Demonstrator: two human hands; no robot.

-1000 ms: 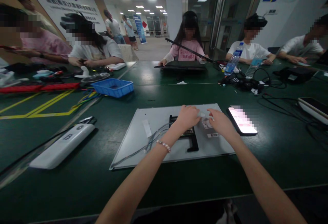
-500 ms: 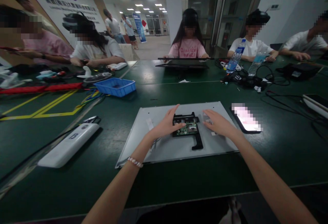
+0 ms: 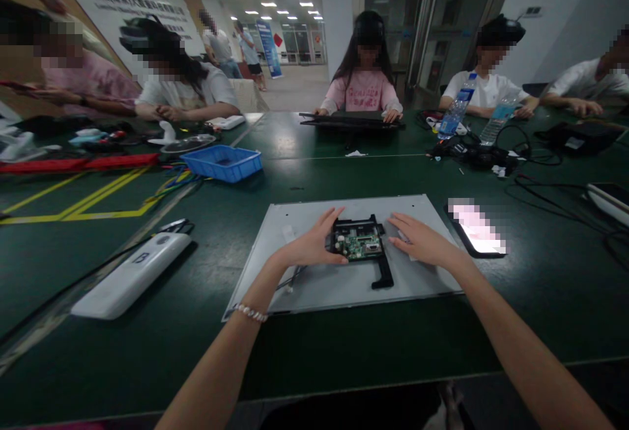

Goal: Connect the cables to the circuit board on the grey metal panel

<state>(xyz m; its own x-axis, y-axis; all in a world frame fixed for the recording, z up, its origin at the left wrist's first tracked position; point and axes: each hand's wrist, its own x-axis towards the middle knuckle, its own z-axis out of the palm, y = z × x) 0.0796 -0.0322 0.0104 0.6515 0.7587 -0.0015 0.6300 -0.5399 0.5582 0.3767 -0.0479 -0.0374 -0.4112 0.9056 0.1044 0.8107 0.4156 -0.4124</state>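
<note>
A light grey panel (image 3: 265, 286) lies flat on the table before me. On its middle sits a black plastic bracket (image 3: 382, 273) with a green circuit board (image 3: 361, 246) inside it. My left hand (image 3: 312, 243) is at the bracket's left side, thumb and fingers spread apart around that edge; whether it touches is hard to tell. To the right of the bracket, my right hand (image 3: 420, 238) rests low over the panel, fingers stretched out and partly covering a pale strip. A thin cable (image 3: 291, 278) runs out below my left hand.
On the left lies a white power bank (image 3: 132, 276) with a cable. A phone (image 3: 476, 230) with a lit screen is just right of the panel. Farther back are a blue tray (image 3: 223, 164) and water bottles (image 3: 457, 107). Across the table, a person (image 3: 366, 86) handles a dark panel.
My left thumb has moved down off the circuit board, showing more of it. My right hand has shifted slightly. Across the table, the person's dark panel has been lowered flatter.
</note>
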